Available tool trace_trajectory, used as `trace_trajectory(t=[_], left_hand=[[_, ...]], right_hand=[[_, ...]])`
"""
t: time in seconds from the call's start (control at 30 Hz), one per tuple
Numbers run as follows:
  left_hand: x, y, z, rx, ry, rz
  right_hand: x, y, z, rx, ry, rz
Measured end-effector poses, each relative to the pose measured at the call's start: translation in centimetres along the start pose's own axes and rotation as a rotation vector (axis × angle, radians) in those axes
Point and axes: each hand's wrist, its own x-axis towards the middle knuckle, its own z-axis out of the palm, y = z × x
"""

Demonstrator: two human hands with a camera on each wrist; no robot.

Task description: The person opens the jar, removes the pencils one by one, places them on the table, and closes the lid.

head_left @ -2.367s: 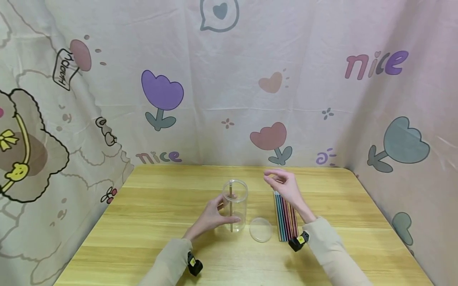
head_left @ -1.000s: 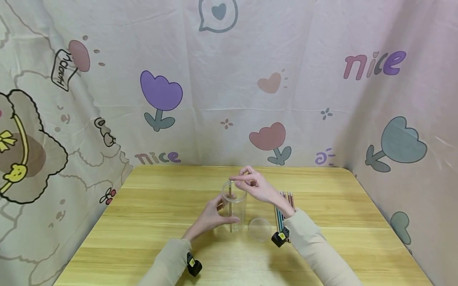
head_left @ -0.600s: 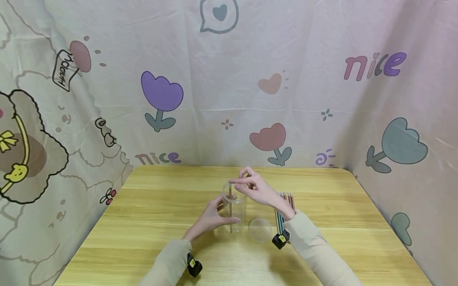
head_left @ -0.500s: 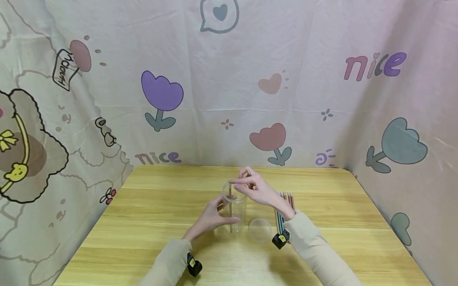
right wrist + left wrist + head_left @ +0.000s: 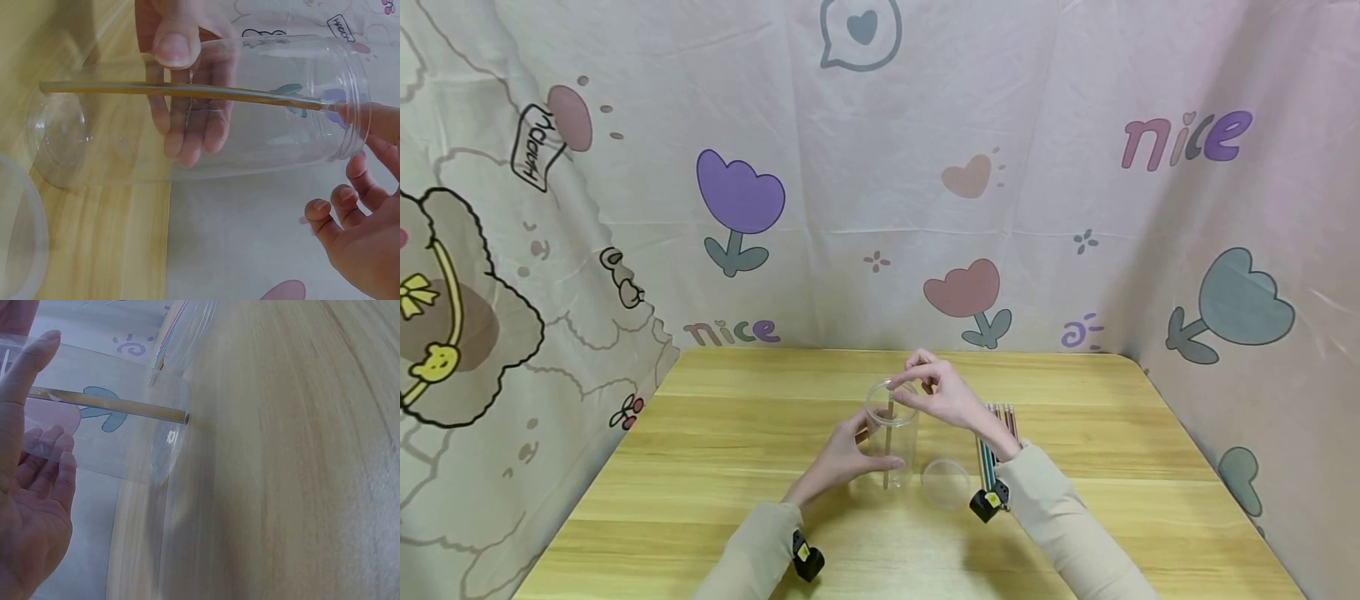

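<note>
In the head view my left hand (image 5: 841, 460) grips a clear plastic jar (image 5: 904, 446) that stands upright on the table, thumb at the near side and fingers behind. Inside the jar a single gold-brown pencil (image 5: 887, 454) stands nearly upright, its lower end at the jar's bottom in the left wrist view. My right hand (image 5: 943, 393) is over the jar's mouth and pinches the pencil's top end between thumb and index finger. Its other fingers are curled outside the rim in the right wrist view.
A round clear lid (image 5: 946, 483) lies flat just right of the jar. Beyond it several coloured pencils (image 5: 987, 458) lie side by side, partly hidden under my right forearm. A patterned cloth (image 5: 850, 250) hangs behind the wooden table (image 5: 715, 450).
My right hand came from above the row of pencils to the jar's mouth, first touching the pencil's top. Since then the pencil's top has shifted slightly right. The left hand stays on the jar.
</note>
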Motion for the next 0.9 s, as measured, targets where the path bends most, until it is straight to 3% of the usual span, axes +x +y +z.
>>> trace_trajectory(t=[0.47, 0.77, 0.9], left_hand=[[0.0, -0.2, 0.0, 0.006, -0.002, -0.010], [0.0, -0.2, 0.0, 0.005, 0.000, -0.022], [0.0, -0.1, 0.1, 0.009, 0.001, -0.014]], right_hand=[[0.4, -1.2, -0.7, 0.005, -0.132, 0.152], [0.4, -1.4, -0.7, 0.007, -0.142, 0.167], [0.4, -1.6, -0.5, -0.017, -0.136, 0.132]])
